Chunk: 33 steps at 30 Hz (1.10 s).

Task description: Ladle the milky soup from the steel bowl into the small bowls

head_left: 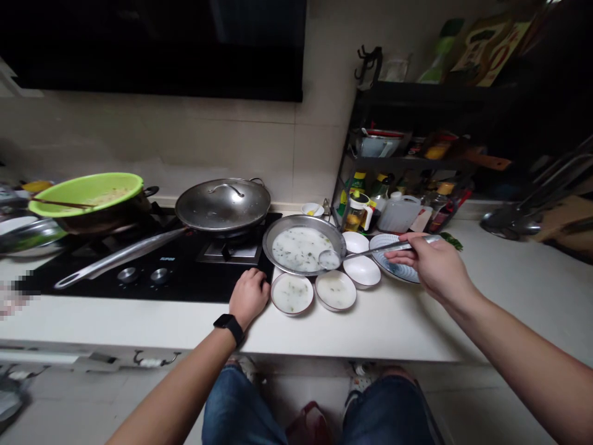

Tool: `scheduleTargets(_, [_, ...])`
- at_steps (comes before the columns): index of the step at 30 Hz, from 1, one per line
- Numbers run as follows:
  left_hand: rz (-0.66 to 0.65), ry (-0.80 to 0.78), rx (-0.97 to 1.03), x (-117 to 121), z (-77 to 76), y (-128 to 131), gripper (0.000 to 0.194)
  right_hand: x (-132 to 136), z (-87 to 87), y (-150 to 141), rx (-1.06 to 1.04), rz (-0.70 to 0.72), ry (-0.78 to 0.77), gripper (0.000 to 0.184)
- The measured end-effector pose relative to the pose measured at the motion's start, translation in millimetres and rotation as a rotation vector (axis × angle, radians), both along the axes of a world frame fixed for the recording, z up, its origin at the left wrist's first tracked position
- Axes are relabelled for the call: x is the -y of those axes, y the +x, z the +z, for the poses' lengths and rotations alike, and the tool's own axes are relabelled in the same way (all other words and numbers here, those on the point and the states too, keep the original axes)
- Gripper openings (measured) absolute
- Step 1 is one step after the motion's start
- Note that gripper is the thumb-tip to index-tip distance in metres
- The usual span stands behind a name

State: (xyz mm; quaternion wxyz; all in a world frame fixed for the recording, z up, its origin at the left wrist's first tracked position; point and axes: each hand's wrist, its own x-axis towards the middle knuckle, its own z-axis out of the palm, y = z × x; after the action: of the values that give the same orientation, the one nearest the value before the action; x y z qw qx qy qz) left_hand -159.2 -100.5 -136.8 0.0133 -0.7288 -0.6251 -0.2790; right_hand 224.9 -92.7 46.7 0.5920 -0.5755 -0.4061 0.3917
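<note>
My right hand (428,262) is shut on the long handle of a steel ladle (370,251), whose bowl dips into thin, whitish soup with green flecks in a wide steel basin (278,235). My left hand (249,298) rests loosely curled on the counter's edge by the black gas hob (139,281), holding nothing. It is nearest a small bowl of soup (291,293). Beside that is a second filled bowl (335,290). Two white bowls (361,271) and a blue-patterned plate (393,259) lie under the ladle's handle.
A lidded wok (222,204) sits on the hob, with a green basin (86,194) in a dark pot to its left. A black rack (370,162) of bottles and jars stands against the tiled wall. White countertop extends right of my right hand.
</note>
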Motion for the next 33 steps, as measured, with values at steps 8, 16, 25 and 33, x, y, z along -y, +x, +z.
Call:
scheduleTargets(8, [0.015, -0.016, 0.004, 1.0, 1.1, 2.0, 0.019, -72.3, -33.6, -62.1, 0.114, 0.152, 0.125, 0.020])
scheduleTargets(16, [0.021, -0.035, 0.026, 1.3, 3.3, 3.0, 0.017, -84.4, -50.4, -100.6, 0.751, 0.412, 0.629, 0.030])
scheduleTargets(25, [0.022, -0.034, 0.017, 0.7, 1.5, 1.7, 0.018, -45.9, -41.3, -69.5, 1.152, 0.725, 0.811, 0.026])
scheduleTargets(33, [0.010, -0.031, 0.012, -0.4, 1.5, 0.1, 0.019, 68.4, -14.3, 4.4, 0.732, 0.124, 0.529, 0.020])
